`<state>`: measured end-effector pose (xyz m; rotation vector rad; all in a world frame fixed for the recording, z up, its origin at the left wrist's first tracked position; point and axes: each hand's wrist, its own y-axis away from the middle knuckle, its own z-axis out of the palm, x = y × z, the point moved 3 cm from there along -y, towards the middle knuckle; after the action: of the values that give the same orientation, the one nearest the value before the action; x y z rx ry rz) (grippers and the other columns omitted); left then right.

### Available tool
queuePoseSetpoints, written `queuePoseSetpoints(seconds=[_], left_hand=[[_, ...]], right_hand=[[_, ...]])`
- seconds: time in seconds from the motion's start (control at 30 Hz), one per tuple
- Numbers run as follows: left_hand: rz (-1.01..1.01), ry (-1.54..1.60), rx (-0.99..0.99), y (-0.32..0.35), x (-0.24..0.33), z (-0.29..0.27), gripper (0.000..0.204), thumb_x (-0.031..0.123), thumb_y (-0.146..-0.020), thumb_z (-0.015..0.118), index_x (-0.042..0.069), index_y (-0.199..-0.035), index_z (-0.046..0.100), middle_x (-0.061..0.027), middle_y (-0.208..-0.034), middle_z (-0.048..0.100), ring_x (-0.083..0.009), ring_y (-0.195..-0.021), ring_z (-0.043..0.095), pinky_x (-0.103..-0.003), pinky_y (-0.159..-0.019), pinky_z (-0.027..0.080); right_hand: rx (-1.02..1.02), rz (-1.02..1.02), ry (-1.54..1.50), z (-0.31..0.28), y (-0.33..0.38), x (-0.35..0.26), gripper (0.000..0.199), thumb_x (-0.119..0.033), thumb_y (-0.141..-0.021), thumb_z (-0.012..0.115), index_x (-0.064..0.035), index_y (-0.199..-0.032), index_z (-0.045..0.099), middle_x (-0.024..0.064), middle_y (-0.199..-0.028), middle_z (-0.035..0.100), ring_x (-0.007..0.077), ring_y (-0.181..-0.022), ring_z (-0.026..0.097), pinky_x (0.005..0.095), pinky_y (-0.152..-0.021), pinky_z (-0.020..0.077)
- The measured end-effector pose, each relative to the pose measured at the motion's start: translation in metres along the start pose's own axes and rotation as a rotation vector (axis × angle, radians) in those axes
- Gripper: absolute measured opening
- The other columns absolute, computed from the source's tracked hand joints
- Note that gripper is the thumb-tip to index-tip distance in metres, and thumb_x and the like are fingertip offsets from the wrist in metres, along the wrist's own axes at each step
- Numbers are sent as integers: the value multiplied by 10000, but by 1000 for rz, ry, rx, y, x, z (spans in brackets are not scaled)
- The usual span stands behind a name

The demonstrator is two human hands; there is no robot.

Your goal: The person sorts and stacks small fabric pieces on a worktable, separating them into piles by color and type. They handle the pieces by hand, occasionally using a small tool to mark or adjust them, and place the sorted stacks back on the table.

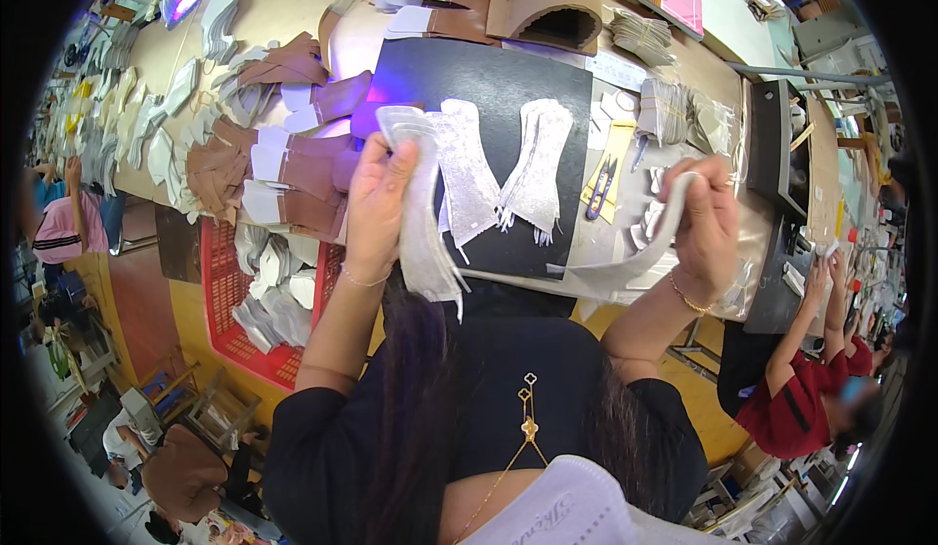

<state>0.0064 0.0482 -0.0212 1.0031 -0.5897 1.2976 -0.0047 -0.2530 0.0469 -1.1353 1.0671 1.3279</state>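
My left hand [376,203] is raised and grips a stack of white, curved fabric cut pieces [420,208] above the near edge of a black mat [489,86]. My right hand [703,218] holds one long white fabric strip [635,261] that hangs down and to the left over the bench edge. Two more small stacks of white shaped pieces [535,169] lie on the black mat between my hands.
Brown and white cut pieces [293,164] are spread over the bench at left. A red crate [230,315] of white pieces stands below them. Small snips [599,190] lie right of the mat. Bundled white pieces [664,110] sit farther right. Another person [811,389] works at lower right.
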Motion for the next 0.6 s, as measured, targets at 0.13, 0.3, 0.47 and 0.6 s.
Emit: queuePoseSetpoints(seconds=[0.13, 0.3, 0.47, 0.6], left_hand=[[-63, 39, -133, -20, -37, -1, 217, 199, -1002, 562, 44, -1140, 498, -55, -1009, 643, -102, -901, 620, -260, -814, 519], [124, -922, 16, -52, -59, -15, 394, 286, -964, 612, -36, -1167, 510, -172, -1045, 642, -277, -898, 657, -367, -795, 497], [26, -1270, 12, -31, -53, -26, 584, 284, -934, 647, -63, -1345, 421, -245, -1180, 579, -292, -948, 656, -364, -827, 496], [-202, -815, -21, -12, -58, -37, 668, 249, -933, 646, -98, -1410, 332, -215, -1182, 587, -231, -924, 653, -361, -816, 511]], right_hand=[[-99, 153, 77, 3, -5, 38, 187, -211, -1019, 511, -54, -918, 509, 10, -790, 541, 36, -652, 449, 187, -571, 393], [-122, 292, 220, 15, -53, 90, 203, -219, -1011, 519, -37, -923, 510, 19, -640, 537, 94, -463, 544, 227, -428, 447], [47, -53, 858, 21, -88, 112, 289, -228, -925, 651, 25, -1050, 587, 113, -795, 628, 212, -614, 607, 320, -605, 493], [178, 94, 1100, 15, -58, 112, 324, -304, -883, 682, 5, -974, 650, 180, -856, 655, 348, -795, 632, 411, -719, 499]])
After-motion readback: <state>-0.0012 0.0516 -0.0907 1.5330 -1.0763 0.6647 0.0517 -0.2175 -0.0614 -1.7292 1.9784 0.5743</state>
